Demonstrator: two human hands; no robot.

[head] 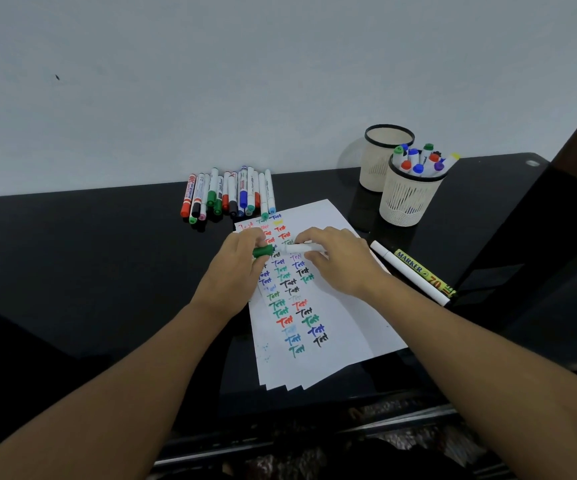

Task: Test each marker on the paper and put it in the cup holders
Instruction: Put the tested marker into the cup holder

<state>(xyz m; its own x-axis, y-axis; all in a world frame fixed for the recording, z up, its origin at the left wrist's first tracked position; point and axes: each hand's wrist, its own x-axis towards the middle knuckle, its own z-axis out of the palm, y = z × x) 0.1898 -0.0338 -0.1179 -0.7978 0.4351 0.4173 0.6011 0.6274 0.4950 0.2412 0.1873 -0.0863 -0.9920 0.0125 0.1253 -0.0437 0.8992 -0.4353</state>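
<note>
On the far left of the black tabletop point(107, 258), against the wall, lies a bundle of capped markers point(226, 194) side by side, their coloured caps pointing towards the near edge. Just right of them begins a stack of white paper point(335, 306), slightly fanned at its near corner and covered in rows of the word "Test" in red, green, blue, black and purple.

Over the far part of the sheet both hands meet on one green marker point(289, 250). The left hand point(235, 263) pinches the green cap point(263, 251) between thumb and fingers. The right hand point(340, 259) has its fingers curled round the white barrel. From here I cannot quite tell whether the cap is seated on the barrel or just parted from it.

Right of the paper, two more pens lie together on the tabletop: a slim white marker point(410, 273) and, touching it on the far side, a yellow-labelled marker point(424, 271) printed "MARKER 70".

Farther right and back stand two cream mesh cup holders. The near cup point(408, 199) is crowded with upright markers; the far cup point(382, 157) just behind it looks empty.
</note>
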